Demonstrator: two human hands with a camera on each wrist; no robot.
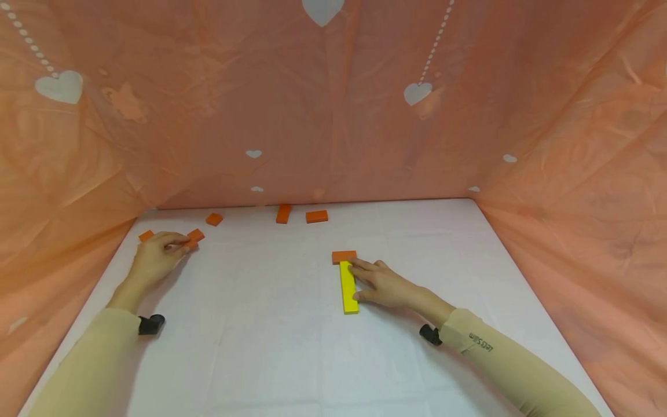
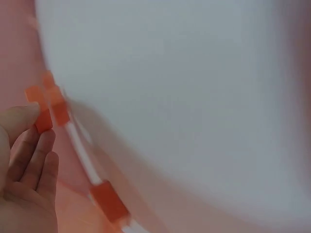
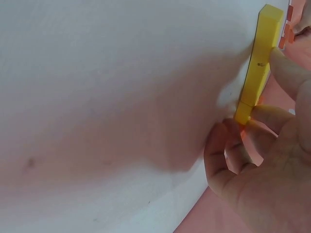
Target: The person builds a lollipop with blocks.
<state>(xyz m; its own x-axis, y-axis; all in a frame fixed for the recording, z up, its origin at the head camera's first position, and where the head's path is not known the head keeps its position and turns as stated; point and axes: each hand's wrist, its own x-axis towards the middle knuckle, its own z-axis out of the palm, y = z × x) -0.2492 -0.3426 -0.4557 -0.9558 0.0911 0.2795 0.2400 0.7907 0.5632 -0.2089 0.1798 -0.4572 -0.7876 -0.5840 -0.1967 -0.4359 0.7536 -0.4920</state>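
At the far left of the table, my left hand (image 1: 156, 255) pinches a small orange block (image 2: 40, 108) between thumb and fingers. Another orange block (image 1: 195, 235) lies right beside those fingertips. My right hand (image 1: 385, 285) rests its thumb and fingertips along the right side of a long yellow bar (image 1: 348, 289), lying flat right of the table's middle. In the right wrist view, a thin seam crosses the yellow bar (image 3: 262, 58) near its lower end. Across the bar's far end lies an orange block (image 1: 341, 257), forming a T shape, with a fingertip at its edge.
Along the back of the white table (image 1: 260, 347) lie more orange blocks: one at back left (image 1: 214, 219) and two near the middle, an upright-turned block (image 1: 283, 214) and a sideways block (image 1: 316, 216). An orange block (image 1: 147, 236) shows behind the left hand. Peach curtains (image 1: 333, 116) enclose three sides.
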